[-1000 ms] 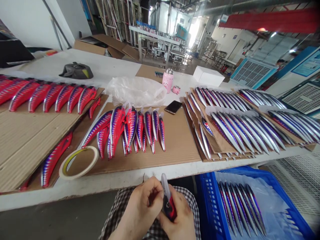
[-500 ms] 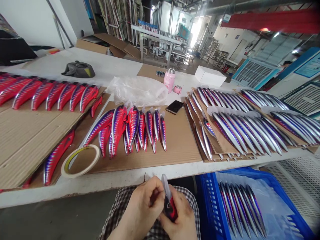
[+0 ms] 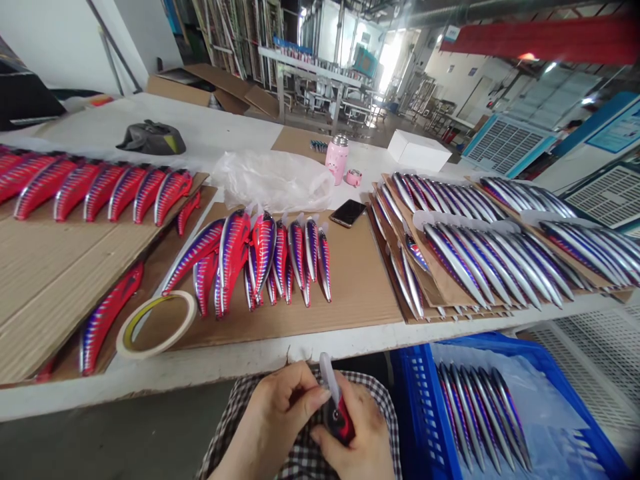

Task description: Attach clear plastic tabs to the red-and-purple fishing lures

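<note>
Low in front of me, over my lap, my right hand (image 3: pixel 364 427) is wrapped round a fishing lure (image 3: pixel 339 419) with a red and black head and a dark eye. Its clear plastic lip (image 3: pixel 329 375) points up and away from me; the rest of its body is hidden by the hand. Against the edge of that lip, my left hand (image 3: pixel 283 410) has thumb and forefinger pinched together. What lies between those fingertips is too small to make out. More red, purple and silver lures (image 3: pixel 263 253) lie piled on cardboard (image 3: pixel 360 293) across the table edge.
A tape roll (image 3: pixel 156 325) lies at the front left, near rows of red lures (image 3: pixel 120 193). Racked silver lures (image 3: pixel 465 263) fill the right. A blue crate (image 3: pixel 425 407) with several lures stands beside my lap. Behind are a phone (image 3: pixel 349 213), plastic bag (image 3: pixel 275 181) and pink bottle (image 3: pixel 337 160).
My left thumb has straightened and moved up against the lip, with the fingers less curled. My right hand keeps its hold on the lure. The view has shifted slightly.
</note>
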`<state>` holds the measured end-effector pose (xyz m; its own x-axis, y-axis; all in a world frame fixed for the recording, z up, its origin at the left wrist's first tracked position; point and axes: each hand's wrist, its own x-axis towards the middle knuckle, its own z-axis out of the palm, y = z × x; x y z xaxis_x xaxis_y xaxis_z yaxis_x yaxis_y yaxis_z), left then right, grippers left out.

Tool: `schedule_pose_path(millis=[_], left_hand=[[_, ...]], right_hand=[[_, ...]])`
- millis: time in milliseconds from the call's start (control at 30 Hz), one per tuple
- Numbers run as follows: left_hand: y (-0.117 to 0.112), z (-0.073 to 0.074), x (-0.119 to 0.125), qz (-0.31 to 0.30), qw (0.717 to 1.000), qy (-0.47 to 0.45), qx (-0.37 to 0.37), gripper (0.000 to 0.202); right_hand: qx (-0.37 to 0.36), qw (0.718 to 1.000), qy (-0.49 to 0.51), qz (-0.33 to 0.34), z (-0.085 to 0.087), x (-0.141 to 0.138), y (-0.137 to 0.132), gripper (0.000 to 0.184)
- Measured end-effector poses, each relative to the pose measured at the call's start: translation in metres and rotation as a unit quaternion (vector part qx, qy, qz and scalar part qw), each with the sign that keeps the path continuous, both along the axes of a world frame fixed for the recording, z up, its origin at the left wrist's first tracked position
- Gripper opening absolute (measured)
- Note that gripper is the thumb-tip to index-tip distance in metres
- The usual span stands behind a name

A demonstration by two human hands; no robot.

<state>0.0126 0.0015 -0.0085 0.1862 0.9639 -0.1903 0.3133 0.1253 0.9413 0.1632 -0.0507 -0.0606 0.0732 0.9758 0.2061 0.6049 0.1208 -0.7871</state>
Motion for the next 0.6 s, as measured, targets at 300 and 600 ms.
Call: schedule_pose_path(millis=[300, 600], left_hand=[[0.0, -0.013, -0.004, -0.003, 0.994, -0.11, 0.009, 0.02], [-0.006, -0.036, 0.026, -0.087, 0.989, -0.108, 0.047, 0.02]], right_hand=[[-0.169, 0.863, 0.476, 0.01, 0.021, 0.015, 0.014, 0.045], [-0.123, 0.744, 0.657, -0.008, 0.03, 0.031, 0.017, 0.045]])
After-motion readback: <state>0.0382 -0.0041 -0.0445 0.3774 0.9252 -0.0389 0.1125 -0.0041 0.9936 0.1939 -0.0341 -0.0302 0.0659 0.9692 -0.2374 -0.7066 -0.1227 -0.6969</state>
